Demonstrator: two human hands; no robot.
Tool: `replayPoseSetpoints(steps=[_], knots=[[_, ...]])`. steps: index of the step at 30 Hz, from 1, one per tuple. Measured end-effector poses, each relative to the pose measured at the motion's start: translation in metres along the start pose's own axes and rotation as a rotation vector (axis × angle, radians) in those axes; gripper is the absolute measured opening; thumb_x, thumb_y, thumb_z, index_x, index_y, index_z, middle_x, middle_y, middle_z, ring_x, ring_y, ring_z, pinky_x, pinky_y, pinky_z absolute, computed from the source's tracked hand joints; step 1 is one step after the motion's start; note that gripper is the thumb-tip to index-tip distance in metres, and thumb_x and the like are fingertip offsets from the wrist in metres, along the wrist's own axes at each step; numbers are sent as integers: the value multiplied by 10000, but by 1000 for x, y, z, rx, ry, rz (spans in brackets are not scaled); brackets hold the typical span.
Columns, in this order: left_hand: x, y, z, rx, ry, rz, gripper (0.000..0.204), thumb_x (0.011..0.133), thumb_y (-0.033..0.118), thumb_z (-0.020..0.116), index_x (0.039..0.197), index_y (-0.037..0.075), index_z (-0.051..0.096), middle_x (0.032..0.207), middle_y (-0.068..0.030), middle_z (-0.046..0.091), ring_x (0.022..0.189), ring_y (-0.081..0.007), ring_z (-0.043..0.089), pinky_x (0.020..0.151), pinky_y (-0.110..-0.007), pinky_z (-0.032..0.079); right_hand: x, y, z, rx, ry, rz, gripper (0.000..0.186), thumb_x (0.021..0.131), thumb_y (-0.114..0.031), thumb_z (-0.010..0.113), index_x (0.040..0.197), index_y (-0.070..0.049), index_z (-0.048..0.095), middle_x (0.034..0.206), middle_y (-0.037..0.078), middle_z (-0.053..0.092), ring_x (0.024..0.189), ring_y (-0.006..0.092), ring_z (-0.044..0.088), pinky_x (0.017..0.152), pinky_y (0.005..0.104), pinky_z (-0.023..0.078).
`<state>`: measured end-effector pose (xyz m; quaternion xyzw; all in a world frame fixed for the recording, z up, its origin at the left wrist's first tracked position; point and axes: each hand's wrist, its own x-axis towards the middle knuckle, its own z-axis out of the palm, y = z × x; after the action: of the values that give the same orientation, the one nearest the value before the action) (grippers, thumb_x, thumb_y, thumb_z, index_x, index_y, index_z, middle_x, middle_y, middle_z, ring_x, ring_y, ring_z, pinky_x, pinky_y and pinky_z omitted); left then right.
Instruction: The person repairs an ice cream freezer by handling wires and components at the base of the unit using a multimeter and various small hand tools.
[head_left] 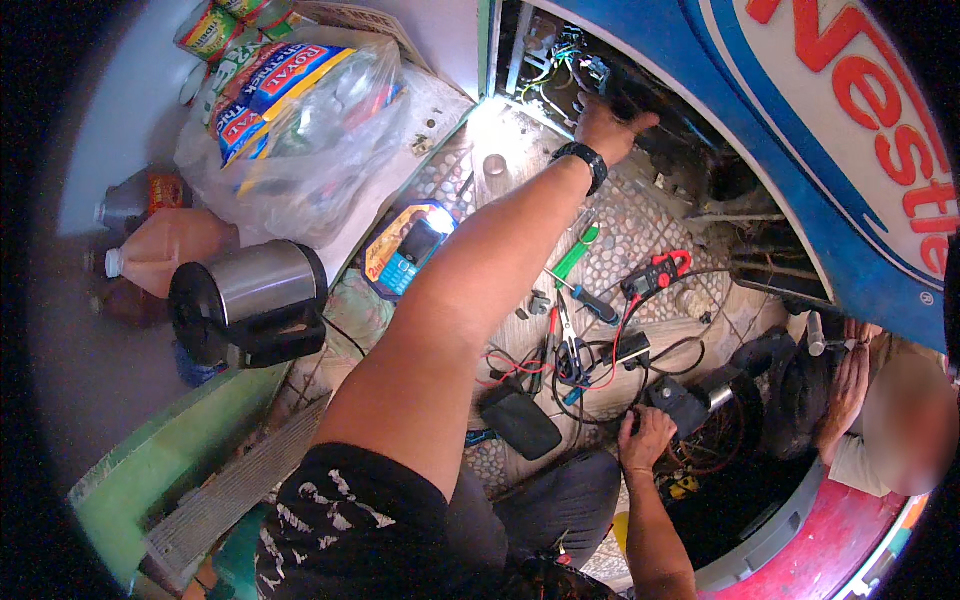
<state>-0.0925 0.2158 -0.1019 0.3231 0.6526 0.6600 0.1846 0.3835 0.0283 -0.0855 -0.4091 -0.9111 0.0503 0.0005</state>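
My left hand (pixel 605 132), with a black watch (pixel 588 165) on its wrist, reaches into the open compartment of a blue cabinet (pixel 720 60), close to a bundle of wires (pixel 565 65). Its thumb points right; the other fingers are lost in the dark. Lower down, my right hand (pixel 648 438) rests with bent, parted fingers against a black block-shaped object (pixel 677 405). Between my arms lie a red-and-black clamp meter (pixel 657 277), pliers (pixel 570 355), a blue-handled screwdriver (pixel 595 303), a green-handled tool (pixel 577 255) and a black pouch (pixel 522 418).
Red and black leads tangle over the pebble-patterned floor (pixel 620 225). A phone package (pixel 408 250) lies left of the tools. An electric kettle (pixel 248 300), bottles (pixel 180 245) and a plastic bag (pixel 320 130) stand at the left. Another person's hand (pixel 848 385) is at the right.
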Motion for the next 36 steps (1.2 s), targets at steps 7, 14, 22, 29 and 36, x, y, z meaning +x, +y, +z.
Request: replayPoseSetpoints(steps=[7,14,22,29,36], knots=[[4,-23,3,-98,-1,-45,598,759,339,854,1213,38,609,1160,-177,688,1100,-330,639,940,-425,506,2,2,7,7,15,-17,152,829,-155,685,958,-86,645,921,79,627,906,311,572,862,443,388],[-3,-15,2,-85,48,-54,525,748,379,855,1105,35,681,1094,-171,715,1029,-337,668,909,-430,523,1,3,6,-5,-14,0,175,814,-145,690,970,-84,641,912,80,619,904,306,567,864,448,389],[-17,7,9,104,93,-125,517,847,541,703,1033,60,729,1022,-211,719,1002,-402,666,873,-457,525,3,3,3,29,25,-5,189,808,-155,699,971,-82,640,917,80,616,915,304,567,864,450,393],[-33,12,54,204,-242,-212,687,964,644,431,882,35,738,951,-263,689,946,-461,648,802,-489,519,3,2,1,44,5,13,178,809,-174,697,956,-90,640,924,77,620,921,303,568,864,454,394],[-15,-14,62,572,-229,207,416,1005,446,415,1043,196,746,872,-204,711,846,-394,687,776,-498,545,4,4,4,61,12,26,185,787,-177,715,944,-107,645,916,72,616,918,296,567,868,458,399]])
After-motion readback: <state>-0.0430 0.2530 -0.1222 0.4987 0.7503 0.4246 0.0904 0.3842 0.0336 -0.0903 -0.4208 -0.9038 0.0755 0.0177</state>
